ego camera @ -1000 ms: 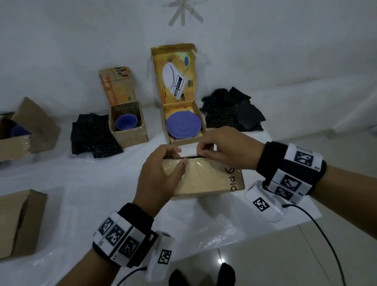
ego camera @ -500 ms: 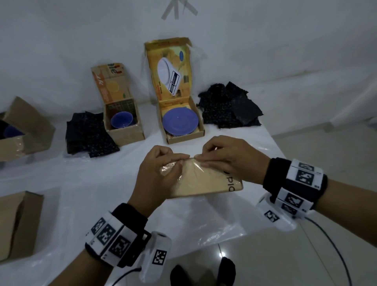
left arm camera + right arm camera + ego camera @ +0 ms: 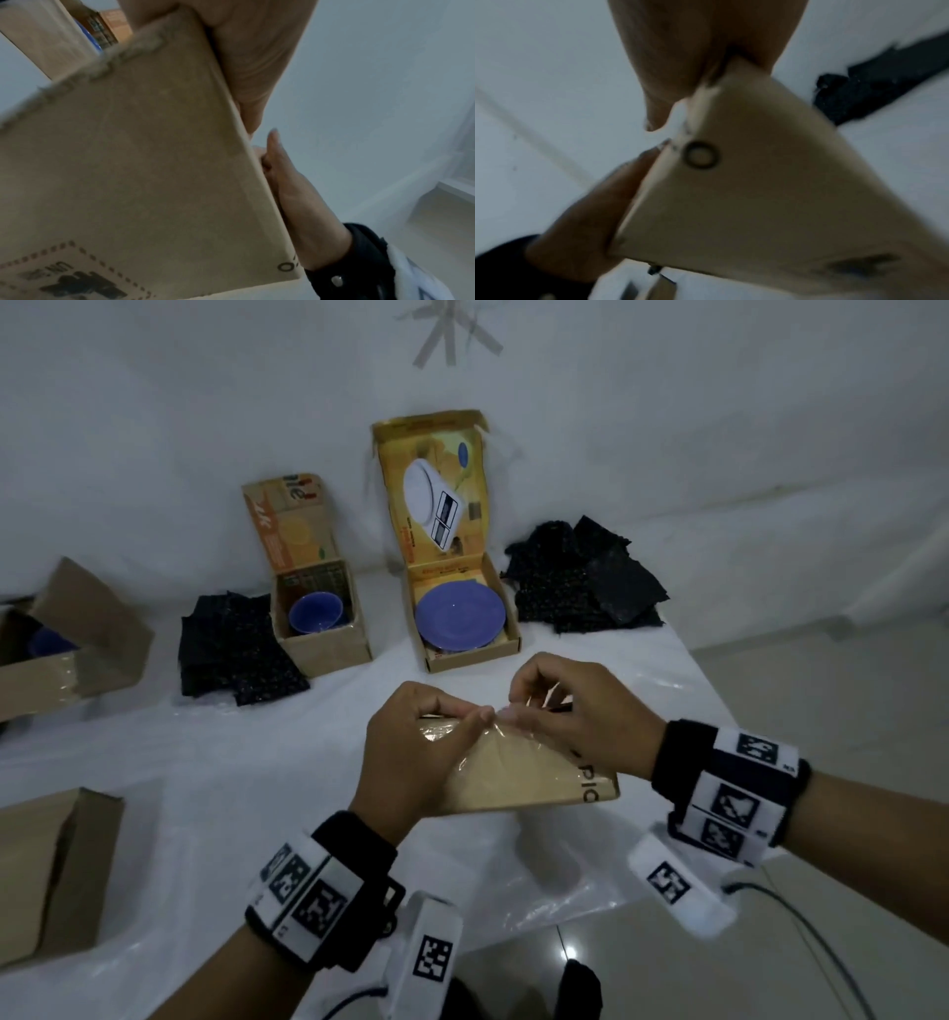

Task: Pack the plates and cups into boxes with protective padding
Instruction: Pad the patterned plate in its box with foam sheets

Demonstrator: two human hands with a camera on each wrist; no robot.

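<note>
A flat brown cardboard box [image 3: 518, 775] with glossy tape on its lid is held up off the white table, tilted. My left hand [image 3: 411, 752] grips its left end, thumb on top. My right hand [image 3: 575, 706] pinches the far top edge beside the left fingertips. From the left wrist view the box's underside [image 3: 144, 172] fills the frame; in the right wrist view its corner [image 3: 731, 192] is blurred. Behind stand an open yellow box holding a blue plate [image 3: 458, 619] and a small open box holding a blue cup [image 3: 314, 612].
Black padding lies in piles at the back right [image 3: 585, 580] and left of the cup box [image 3: 233, 654]. An open brown box [image 3: 67, 639] stands at the far left, another [image 3: 51, 870] at the near left. The table's edge [image 3: 688, 660] runs along the right.
The box has been lifted and tilted, its far edge raised. Both hands' fingertips have come together at the top edge over the tape.
</note>
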